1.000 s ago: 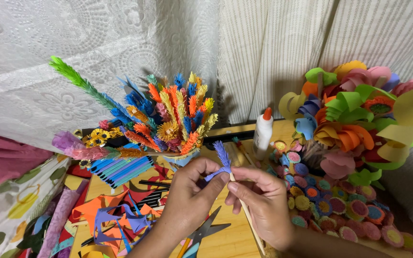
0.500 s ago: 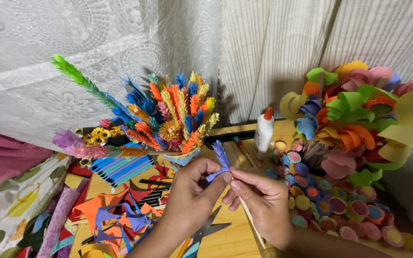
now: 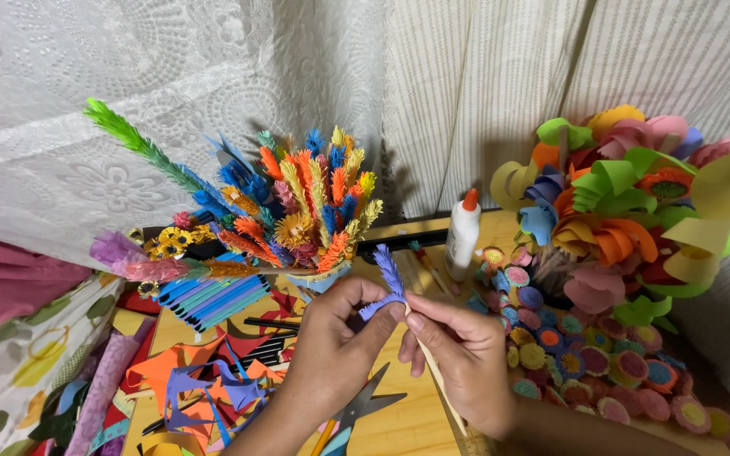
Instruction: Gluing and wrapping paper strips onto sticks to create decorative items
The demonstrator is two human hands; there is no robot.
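Fringed purple paper strip (image 3: 389, 274) stands between the two hands above the wooden table (image 3: 407, 426), wound around the top of a thin wooden stick (image 3: 434, 376). Its feathery upper part points up and slightly left, toward the bunch of finished fringed paper stems (image 3: 297, 211) in a cup behind it. A loose tail of the strip curls down to the left, into the left hand (image 3: 331, 338).

That left hand has its grip pressed together on the tail, thumb and forefinger pinching it just below the fringe. The right hand (image 3: 458, 350) pinches the stick where the paper wraps it, fingertips touching those of the left hand. The stick's long axis runs from the pinch down and to the right, under the right palm, toward the near table edge. So the strip lies above both grips, its free end on the left hand's side and its core on the right hand's side; both hands are equally close to it.

Scissors (image 3: 361, 409) lie on the table just below the hands. A white glue bottle with an orange cap (image 3: 463, 236) stands behind them, near a large curled-paper bouquet (image 3: 627, 211) and a spread of small paper rosettes (image 3: 585, 363). Cut paper scraps (image 3: 204, 384) lie to the left.
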